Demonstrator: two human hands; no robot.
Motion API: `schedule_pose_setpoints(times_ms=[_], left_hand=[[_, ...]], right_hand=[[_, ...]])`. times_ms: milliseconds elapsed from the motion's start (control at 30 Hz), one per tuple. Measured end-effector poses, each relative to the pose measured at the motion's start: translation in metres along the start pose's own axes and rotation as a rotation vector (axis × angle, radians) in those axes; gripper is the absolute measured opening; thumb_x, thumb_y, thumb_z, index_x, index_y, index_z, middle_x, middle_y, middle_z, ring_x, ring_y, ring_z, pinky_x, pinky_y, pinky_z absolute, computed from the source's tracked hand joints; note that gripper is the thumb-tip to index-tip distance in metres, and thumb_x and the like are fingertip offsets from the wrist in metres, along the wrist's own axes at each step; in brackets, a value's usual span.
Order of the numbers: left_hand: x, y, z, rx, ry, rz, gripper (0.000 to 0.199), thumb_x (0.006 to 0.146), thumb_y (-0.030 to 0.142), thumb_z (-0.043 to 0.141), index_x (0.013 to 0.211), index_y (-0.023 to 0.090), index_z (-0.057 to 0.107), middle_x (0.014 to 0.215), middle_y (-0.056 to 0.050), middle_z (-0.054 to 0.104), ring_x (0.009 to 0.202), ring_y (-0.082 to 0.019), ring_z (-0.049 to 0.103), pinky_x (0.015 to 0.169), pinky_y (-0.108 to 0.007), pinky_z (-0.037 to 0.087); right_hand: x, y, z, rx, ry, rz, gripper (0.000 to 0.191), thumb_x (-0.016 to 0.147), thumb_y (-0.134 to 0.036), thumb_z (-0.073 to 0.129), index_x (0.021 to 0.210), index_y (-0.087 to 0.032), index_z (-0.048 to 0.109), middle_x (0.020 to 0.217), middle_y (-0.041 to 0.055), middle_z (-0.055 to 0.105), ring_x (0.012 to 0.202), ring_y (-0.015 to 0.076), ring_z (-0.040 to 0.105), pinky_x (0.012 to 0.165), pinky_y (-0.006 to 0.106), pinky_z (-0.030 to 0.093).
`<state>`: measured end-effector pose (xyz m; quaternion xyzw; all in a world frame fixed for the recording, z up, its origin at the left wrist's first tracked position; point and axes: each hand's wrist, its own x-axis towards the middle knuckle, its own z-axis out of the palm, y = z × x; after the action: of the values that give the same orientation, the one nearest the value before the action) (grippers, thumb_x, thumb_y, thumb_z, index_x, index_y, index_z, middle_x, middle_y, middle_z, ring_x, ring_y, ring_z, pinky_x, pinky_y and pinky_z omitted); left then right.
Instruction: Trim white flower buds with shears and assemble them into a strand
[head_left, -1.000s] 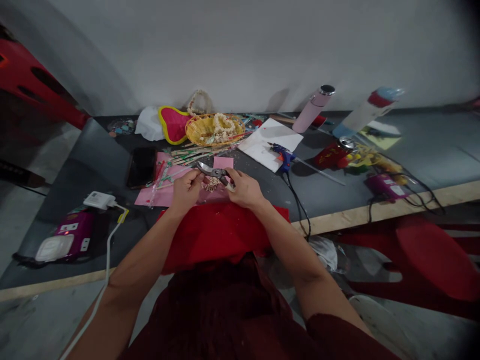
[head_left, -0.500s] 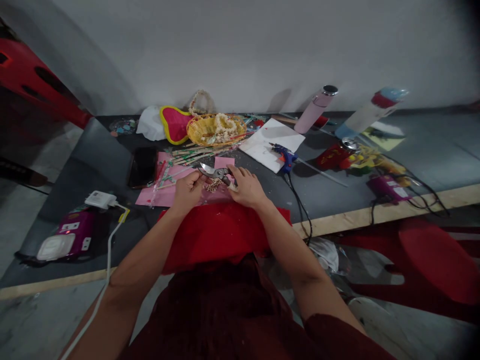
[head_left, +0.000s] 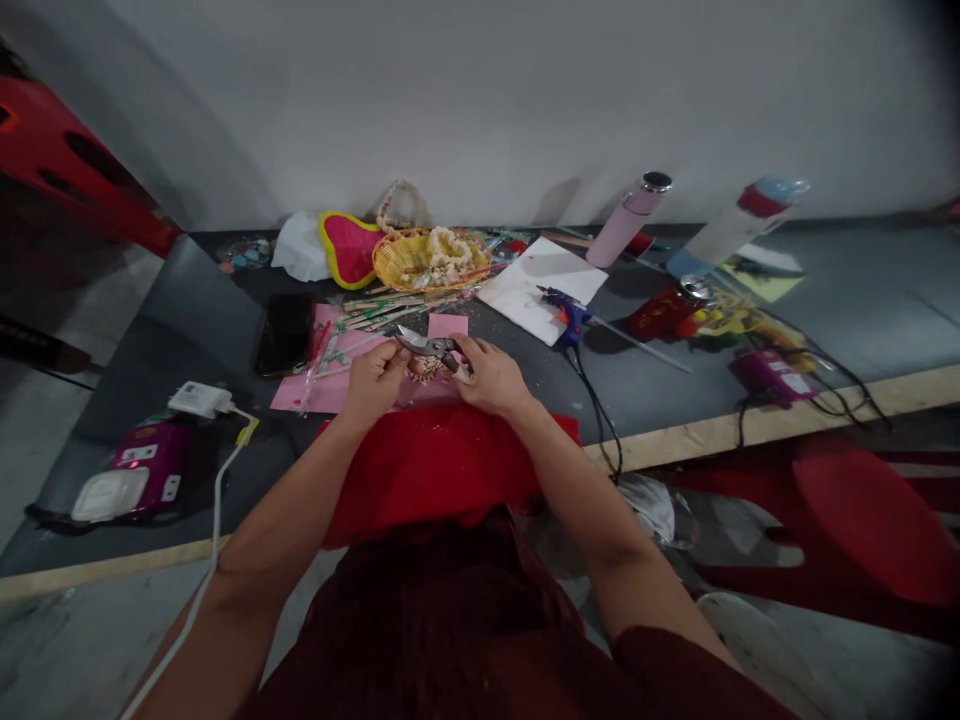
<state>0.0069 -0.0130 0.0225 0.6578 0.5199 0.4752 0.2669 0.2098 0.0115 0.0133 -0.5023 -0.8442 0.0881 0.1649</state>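
Note:
My right hand is wrapped round the handles of a pair of pruning shears, whose blades point left. My left hand is closed in a pinch right by the blades; what its fingers hold is too small to make out. Beneath the shears lies a small heap of pale beige pieces on pink paper. Thin green-and-white sticks are scattered just beyond my left hand. A red cloth lies below both wrists.
A yellow wicker basket with pale strung pieces stands behind the sticks. Right of it are white paper, a blue glue gun, a pink flask and a red can. A phone and a purple power box lie left.
Hands and shears stay in almost the same place. The whole view has shifted very slightly.

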Motion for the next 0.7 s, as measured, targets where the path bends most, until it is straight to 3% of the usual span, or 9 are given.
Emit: schedule_pose_setpoints(times_ms=[167, 433, 700], left_hand=[[-0.0004, 0.001, 0.0001, 0.008, 0.015, -0.003, 0.027, 0.088, 0.026, 0.049, 0.068, 0.015, 0.065, 0.067, -0.003, 0.07, 0.056, -0.01, 0.057, 0.054, -0.02, 0.041], [-0.0017, -0.0043, 0.0019, 0.016, 0.048, -0.005, 0.023, 0.088, 0.031, 0.051, 0.084, 0.015, 0.068, 0.074, -0.002, 0.071, 0.062, -0.011, 0.059, 0.058, -0.02, 0.042], [-0.0003, -0.0041, 0.0024, -0.05, -0.007, 0.007, 0.026, 0.09, 0.025, 0.047, 0.075, 0.015, 0.067, 0.073, -0.003, 0.072, 0.069, -0.013, 0.064, 0.065, -0.022, 0.047]], right_hand=[[-0.0013, -0.0031, -0.0004, -0.028, -0.018, 0.035, 0.049, 0.087, -0.039, 0.05, 0.133, -0.022, 0.044, 0.108, 0.0091, 0.065, 0.094, 0.025, 0.061, 0.078, 0.032, 0.046], [-0.0008, -0.0007, -0.0002, 0.014, -0.045, 0.03, 0.049, 0.086, -0.038, 0.052, 0.132, -0.023, 0.043, 0.11, 0.0087, 0.065, 0.097, 0.0242, 0.061, 0.081, 0.032, 0.045], [0.0016, 0.0044, 0.0017, 0.001, -0.032, 0.02, 0.064, 0.084, -0.041, 0.055, 0.141, -0.02, 0.036, 0.128, 0.013, 0.056, 0.115, 0.0299, 0.051, 0.091, 0.041, 0.043]])
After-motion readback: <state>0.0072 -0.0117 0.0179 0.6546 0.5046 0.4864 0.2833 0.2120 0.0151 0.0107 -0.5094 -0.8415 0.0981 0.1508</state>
